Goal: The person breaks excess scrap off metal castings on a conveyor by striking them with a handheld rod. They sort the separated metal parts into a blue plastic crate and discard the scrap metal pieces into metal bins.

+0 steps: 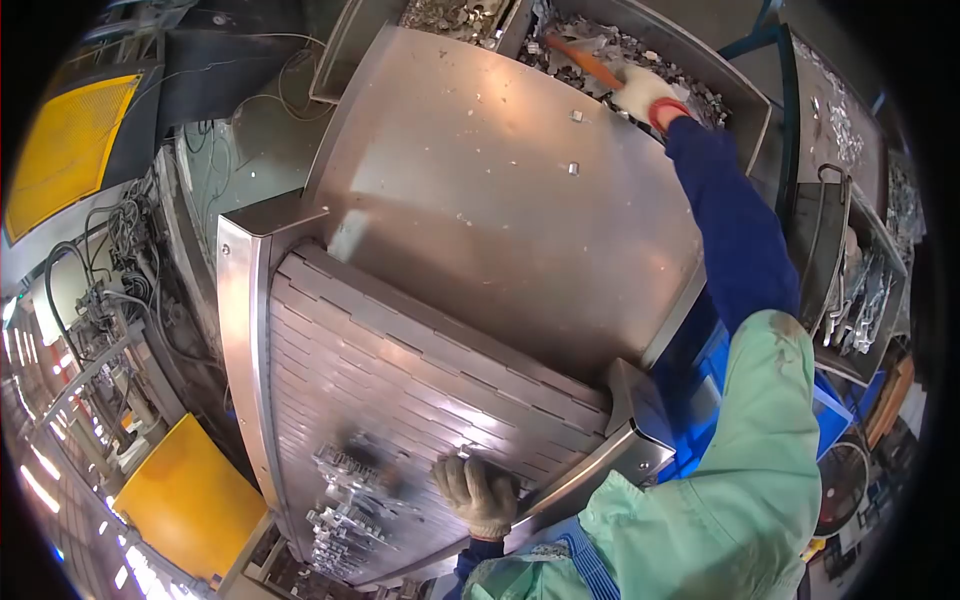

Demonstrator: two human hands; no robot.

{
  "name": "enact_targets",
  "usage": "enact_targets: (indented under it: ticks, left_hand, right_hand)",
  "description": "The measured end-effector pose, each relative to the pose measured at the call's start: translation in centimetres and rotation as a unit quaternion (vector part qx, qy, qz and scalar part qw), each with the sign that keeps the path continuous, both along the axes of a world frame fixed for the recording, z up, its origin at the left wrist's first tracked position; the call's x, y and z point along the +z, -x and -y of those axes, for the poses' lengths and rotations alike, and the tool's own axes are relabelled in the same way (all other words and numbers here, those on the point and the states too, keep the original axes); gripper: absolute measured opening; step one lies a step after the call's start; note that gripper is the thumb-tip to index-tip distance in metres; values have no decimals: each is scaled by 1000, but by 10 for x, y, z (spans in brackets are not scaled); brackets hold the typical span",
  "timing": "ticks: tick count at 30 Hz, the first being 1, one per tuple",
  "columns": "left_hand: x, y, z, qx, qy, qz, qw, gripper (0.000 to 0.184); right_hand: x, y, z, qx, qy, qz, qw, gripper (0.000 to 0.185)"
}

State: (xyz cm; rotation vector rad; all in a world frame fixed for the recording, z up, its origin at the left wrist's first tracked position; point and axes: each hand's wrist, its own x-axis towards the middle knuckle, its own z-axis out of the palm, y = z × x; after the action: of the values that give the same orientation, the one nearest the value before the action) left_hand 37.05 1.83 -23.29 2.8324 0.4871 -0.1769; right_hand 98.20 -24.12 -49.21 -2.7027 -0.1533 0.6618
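My left hand [476,496], in a grey work glove, rests on a slatted metal conveyor [430,390] with its fingers stretched out over the slats. A small shiny metal piece [465,452] lies by its fingertips. To its left sits a cluster of small silvery metal parts [345,525]. My right hand [645,95], in a white glove with a red cuff, reaches far forward. It is closed round an orange-brown stick-like tool [582,62], whose far end lies over metal scrap [690,85] in a grey bin [748,125].
A smooth metal chute [480,190] joins the conveyor to the bins, with two small metal pieces [574,168] on it. Raised metal side guards [245,330] flank the belt. Blue crates [705,390] stand at right, yellow panels [190,500] and cables [130,240] at left.
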Motion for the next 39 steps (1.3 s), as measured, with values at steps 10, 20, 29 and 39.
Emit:
enact_targets:
  ticks: [10, 20, 29, 39]
  left_hand:
    - [2, -5, -1, 4, 10, 3, 1000, 52]
    - [1, 4, -5, -2, 27, -7, 1000, 59]
    - [11, -18, -1, 8, 41, 20, 999, 58]
    - [21, -20, -1, 43, 48, 166, 984, 53]
  right_hand:
    - [23, 96, 115, 100, 69, -80, 989, 50]
    - [-27, 76, 133, -3, 125, -68, 990, 67]
    - [67, 62, 111, -183, -23, -279, 942, 55]
    - [256, 275, 35, -180, -343, -322, 864, 43]
